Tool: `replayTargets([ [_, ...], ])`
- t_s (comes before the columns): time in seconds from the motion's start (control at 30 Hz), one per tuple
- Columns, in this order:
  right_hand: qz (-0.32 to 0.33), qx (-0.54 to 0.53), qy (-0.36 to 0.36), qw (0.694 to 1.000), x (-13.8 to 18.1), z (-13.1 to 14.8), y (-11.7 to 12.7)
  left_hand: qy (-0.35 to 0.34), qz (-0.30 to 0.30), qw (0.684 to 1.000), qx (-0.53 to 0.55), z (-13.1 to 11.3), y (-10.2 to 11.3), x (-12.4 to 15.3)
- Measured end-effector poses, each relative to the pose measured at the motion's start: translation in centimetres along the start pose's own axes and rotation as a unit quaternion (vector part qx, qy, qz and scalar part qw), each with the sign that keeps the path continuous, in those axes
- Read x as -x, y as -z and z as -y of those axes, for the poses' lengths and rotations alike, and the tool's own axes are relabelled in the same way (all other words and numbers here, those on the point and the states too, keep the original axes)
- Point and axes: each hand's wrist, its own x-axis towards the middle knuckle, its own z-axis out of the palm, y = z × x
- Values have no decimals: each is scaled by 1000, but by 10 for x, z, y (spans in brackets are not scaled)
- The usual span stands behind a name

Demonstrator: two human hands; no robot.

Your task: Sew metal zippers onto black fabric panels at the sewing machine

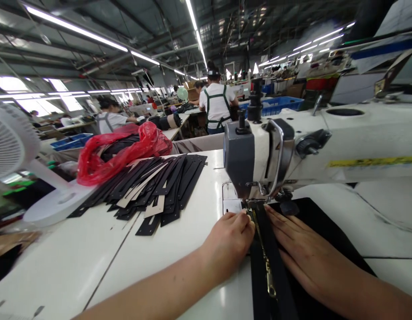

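Note:
A black zipper (259,235) with gold teeth and a gold pull (270,280) runs toward me on black fabric (321,222). Its far end lies beneath the needle area of a white and grey sewing machine (241,155). My left hand (231,240) is closed at the zipper's left edge near the needle, fingers pinched on the zipper tape. Flat on the fabric just right of the zipper lies my right hand (302,249), its fingers stretched toward the presser foot. The needle tip itself is hard to make out.
Left of the machine, black strips (159,191) lie in a loose heap on the white table (106,249). Behind them is a red plastic bag (122,151). A white fan (55,191) stands at far left. People (216,102) work at other tables beyond.

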Motion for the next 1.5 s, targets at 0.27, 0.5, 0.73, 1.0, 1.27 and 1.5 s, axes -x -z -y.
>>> replayTargets([
  [0.27,4,-18,-3,1000,-3,-7,-3,31,41,998,-43,0,5,-3],
  [0.5,39,8,17,999,19,22,11,3,-42,999,1,-21,9,23],
  [0.73,47,-16,7,999,23,24,10,14,-43,999,9,-22,6,24],
  [1.0,60,-37,-7,997,13,14,8,9,-46,998,34,-10,6,13],
  [1.27,59,-60,-20,996,2,-1,3,39,-17,998,43,3,-4,6],
  [1.5,35,-72,-20,997,-8,-7,0,61,4,997,36,13,-12,0],
])
